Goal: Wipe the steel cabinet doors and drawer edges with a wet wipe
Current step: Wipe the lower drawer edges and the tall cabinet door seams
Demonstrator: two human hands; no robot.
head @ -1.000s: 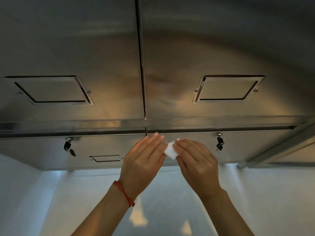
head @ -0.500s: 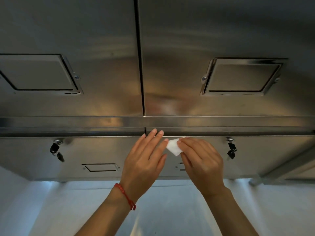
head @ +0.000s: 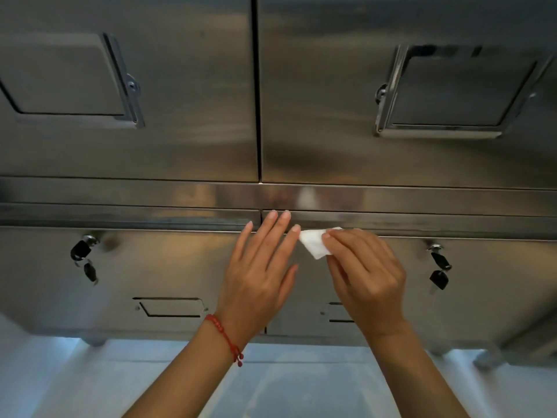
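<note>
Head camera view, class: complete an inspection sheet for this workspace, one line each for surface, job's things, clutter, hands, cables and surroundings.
Surface: steel cabinet, two upper doors, two lower doors with keys in locks.
Job's things: white wet wipe, folded small, at the lower right door's top edge.
Clutter: nothing seen.
Hands: right hand pinches the wipe; left hand flat, fingers straight, red bracelet on wrist.
Cables: nothing seen.
Surroundings: pale floor below cabinet.

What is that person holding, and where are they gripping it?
The right hand pinches a folded white wet wipe at its right end. The left hand holds nothing.
</note>
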